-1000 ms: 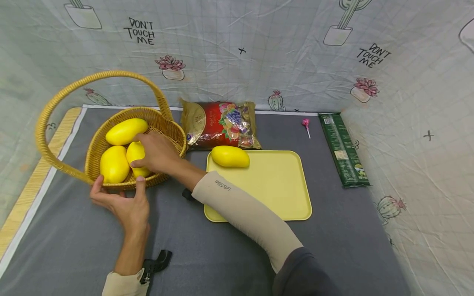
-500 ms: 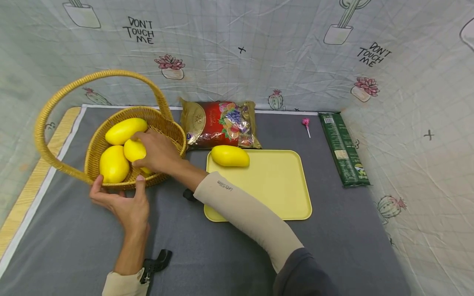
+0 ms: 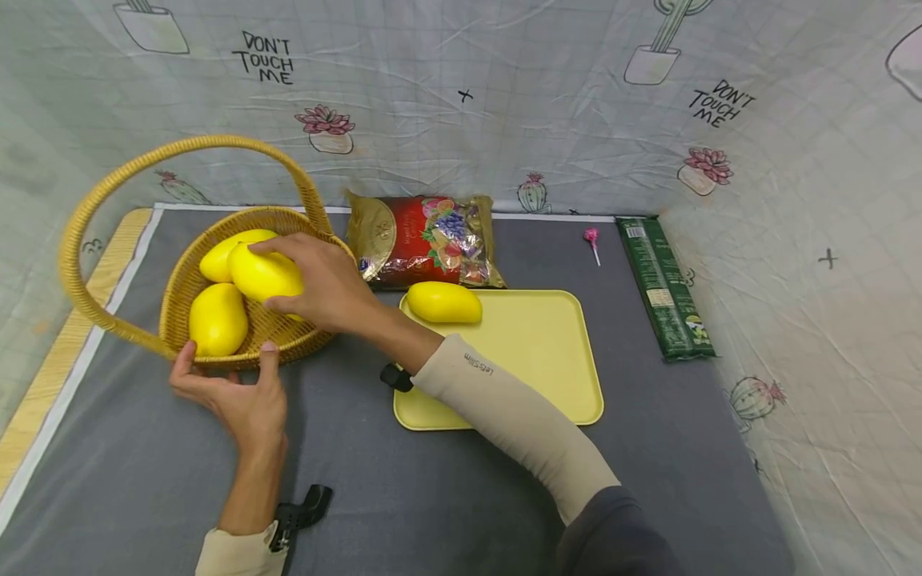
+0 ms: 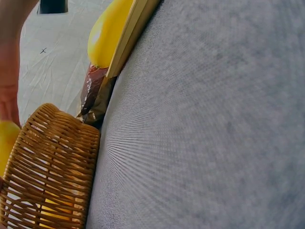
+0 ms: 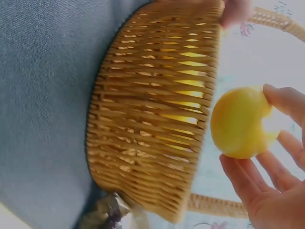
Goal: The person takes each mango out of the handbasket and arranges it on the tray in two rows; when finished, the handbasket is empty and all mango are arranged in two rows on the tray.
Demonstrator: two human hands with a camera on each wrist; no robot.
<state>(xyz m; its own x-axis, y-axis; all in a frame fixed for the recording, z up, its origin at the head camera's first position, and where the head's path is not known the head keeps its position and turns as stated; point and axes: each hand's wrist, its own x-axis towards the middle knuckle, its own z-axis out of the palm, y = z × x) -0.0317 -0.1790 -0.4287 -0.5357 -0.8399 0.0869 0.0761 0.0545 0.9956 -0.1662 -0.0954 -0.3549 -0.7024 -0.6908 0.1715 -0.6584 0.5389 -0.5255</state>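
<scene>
My right hand (image 3: 327, 280) grips a yellow mango (image 3: 266, 276) between thumb and fingers, over the wicker basket (image 3: 317, 344). In the right wrist view this mango (image 5: 240, 121) shows beyond the basket's rim, away from the weave. Two more mangoes lie inside, one at the back left (image 3: 216, 260) and another at the front left (image 3: 218, 320). At the near side of the basket, my left hand (image 3: 241, 404) holds the rim with its thumb and fingers. A further mango (image 3: 444, 302) rests at the back left corner of the yellow tray (image 3: 533, 360).
The basket's tall handle (image 3: 209, 142) arches above its back left. A red and gold candy bag (image 3: 425, 240) lies behind the tray, beside the basket. Toward the back right are a pink lollipop (image 3: 591, 236) and a long green packet (image 3: 666, 288). A printed cloth (image 3: 468, 144) hangs behind the table.
My right hand has lifted the mango from the basket's floor; it now overlaps the back mango in the head view. The left hand stays at the rim.
</scene>
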